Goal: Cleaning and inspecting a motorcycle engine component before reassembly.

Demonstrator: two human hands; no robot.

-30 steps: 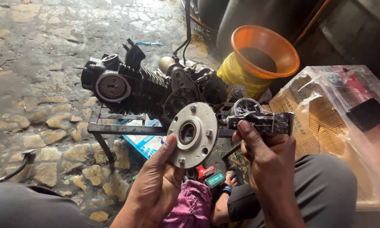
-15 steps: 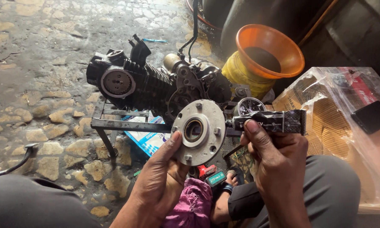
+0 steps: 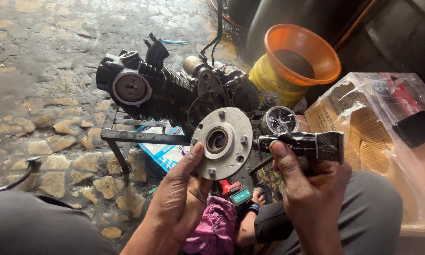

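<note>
Two hands work over a stripped engine: compared with a second ago, the view has drawn nearer and the round plate sits higher and more central, while the grips look unchanged. The left hand point(image 3: 182, 203) is clamped on the round metal plate point(image 3: 223, 141), thumb pressed on its face at about 8 o'clock; the plate is a dull grey disc with studs around its edge and a brass-coloured ring at its centre. The right hand point(image 3: 311, 193) is closed around a crumpled black tube point(image 3: 302, 144), whose nozzle end touches the plate's rim at 3 o'clock. Behind, at 11 o'clock, the finned black engine point(image 3: 170, 89) rests on a rusty angle-iron stand point(image 3: 127, 134) on a wet stone floor point(image 3: 42, 94). At 1 o'clock an orange plastic funnel point(image 3: 302, 54) sits in a yellow can point(image 3: 269, 80). A pink cloth point(image 3: 215, 229) lies at 6 o'clock.
</note>
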